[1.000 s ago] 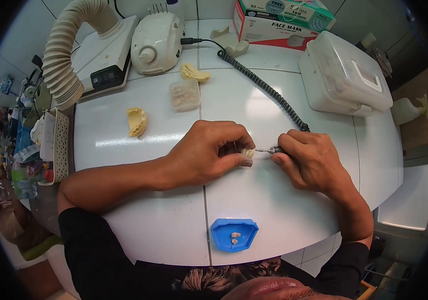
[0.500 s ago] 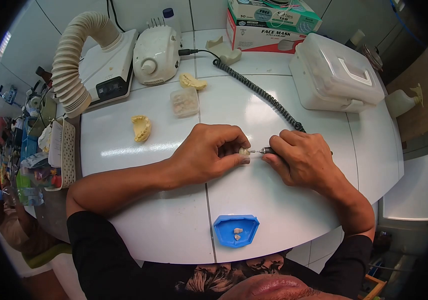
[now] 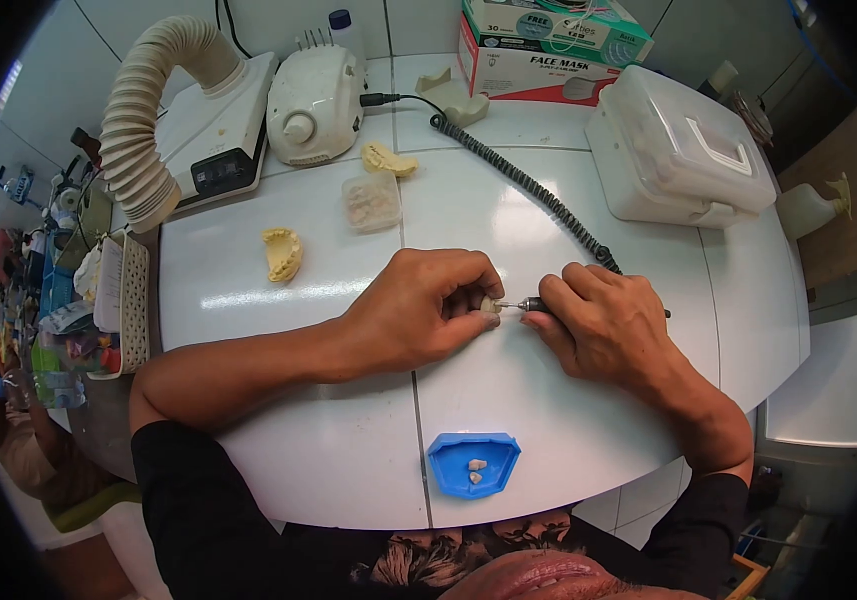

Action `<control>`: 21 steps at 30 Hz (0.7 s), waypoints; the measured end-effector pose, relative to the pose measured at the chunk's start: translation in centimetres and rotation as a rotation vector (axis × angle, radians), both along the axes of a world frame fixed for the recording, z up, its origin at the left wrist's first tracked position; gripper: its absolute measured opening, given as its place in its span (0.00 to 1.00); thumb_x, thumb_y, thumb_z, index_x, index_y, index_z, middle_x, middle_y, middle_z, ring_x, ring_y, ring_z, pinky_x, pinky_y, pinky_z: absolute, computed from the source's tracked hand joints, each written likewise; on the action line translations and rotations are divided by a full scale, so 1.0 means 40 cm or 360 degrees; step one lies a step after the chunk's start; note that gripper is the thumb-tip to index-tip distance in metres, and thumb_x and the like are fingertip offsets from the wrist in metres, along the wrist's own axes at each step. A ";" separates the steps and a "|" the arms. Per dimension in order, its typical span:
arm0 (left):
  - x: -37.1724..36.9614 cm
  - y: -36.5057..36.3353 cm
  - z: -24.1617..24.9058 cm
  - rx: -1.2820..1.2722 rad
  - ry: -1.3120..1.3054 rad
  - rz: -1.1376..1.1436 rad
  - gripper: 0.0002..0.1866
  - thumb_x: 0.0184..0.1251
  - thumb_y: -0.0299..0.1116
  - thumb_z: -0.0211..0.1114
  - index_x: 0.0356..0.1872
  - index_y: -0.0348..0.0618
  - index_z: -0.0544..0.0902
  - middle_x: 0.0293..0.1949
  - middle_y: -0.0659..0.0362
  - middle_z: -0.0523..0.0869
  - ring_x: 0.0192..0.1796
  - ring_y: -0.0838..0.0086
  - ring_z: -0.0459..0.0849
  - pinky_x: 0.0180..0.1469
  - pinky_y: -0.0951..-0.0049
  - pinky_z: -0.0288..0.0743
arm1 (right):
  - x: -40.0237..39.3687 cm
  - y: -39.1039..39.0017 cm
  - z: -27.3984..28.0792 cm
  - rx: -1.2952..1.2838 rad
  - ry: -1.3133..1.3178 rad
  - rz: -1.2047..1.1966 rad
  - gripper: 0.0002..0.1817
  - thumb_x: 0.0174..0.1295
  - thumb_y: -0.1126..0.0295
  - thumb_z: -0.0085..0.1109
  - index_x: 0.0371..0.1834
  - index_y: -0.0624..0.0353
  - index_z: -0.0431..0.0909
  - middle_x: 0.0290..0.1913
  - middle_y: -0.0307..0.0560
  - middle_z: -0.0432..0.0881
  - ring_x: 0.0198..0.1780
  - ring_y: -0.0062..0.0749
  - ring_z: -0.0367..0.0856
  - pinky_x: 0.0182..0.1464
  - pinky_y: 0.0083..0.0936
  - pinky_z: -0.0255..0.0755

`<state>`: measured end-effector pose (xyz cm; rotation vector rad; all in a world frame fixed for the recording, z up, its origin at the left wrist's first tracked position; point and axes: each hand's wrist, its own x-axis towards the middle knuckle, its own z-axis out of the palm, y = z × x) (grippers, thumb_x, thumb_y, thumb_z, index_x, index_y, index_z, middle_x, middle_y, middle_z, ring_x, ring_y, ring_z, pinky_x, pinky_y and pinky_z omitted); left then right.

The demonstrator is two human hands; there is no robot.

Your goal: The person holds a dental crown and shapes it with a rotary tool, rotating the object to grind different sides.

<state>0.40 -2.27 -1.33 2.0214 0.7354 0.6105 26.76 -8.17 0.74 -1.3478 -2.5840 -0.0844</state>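
Between thumb and fingertips, my left hand point(image 3: 427, 305) pinches a small pale dental crown point(image 3: 490, 304). My right hand point(image 3: 604, 318) is wrapped round a dark rotary handpiece point(image 3: 553, 302), and its thin metal bur points left, with the tip at the crown. Whether tip and crown touch is too small to tell. A black coiled cord point(image 3: 524, 182) runs from near the right hand to the white drill control unit point(image 3: 315, 108). Nearer my body lies a blue tray point(image 3: 449, 477) with small tooth-coloured pieces point(image 3: 477, 465) in it.
A yellowish dental cast point(image 3: 283, 255) lies left of my hands, another cast point(image 3: 387, 159) beside a clear small box point(image 3: 372, 202). At the back stand a ribbed hose point(image 3: 134, 130), mask boxes point(image 3: 549, 65) and a white case point(image 3: 679, 150). A basket point(image 3: 135, 305) borders the left; another person point(image 3: 34, 455) sits beyond.
Both hands keep nearly the same pose, with the bur still at the crown. The whole view has shifted very slightly.
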 end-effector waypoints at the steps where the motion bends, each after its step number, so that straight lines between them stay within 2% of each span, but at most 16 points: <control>1: 0.000 -0.001 -0.004 0.0029 -0.0011 0.0001 0.12 0.70 0.27 0.81 0.49 0.37 0.90 0.33 0.61 0.88 0.32 0.80 0.84 0.35 0.76 0.80 | -0.001 -0.002 0.000 -0.0007 0.0003 -0.0009 0.18 0.77 0.51 0.70 0.37 0.53 0.82 0.30 0.42 0.81 0.28 0.40 0.87 0.25 0.38 0.76; 21: 0.002 -0.005 0.007 -0.0073 0.0085 0.0031 0.11 0.71 0.27 0.80 0.50 0.35 0.90 0.33 0.59 0.90 0.33 0.78 0.85 0.37 0.73 0.81 | -0.004 -0.003 -0.001 -0.0041 -0.0007 -0.0042 0.18 0.77 0.51 0.70 0.37 0.53 0.82 0.30 0.42 0.80 0.28 0.39 0.87 0.24 0.38 0.76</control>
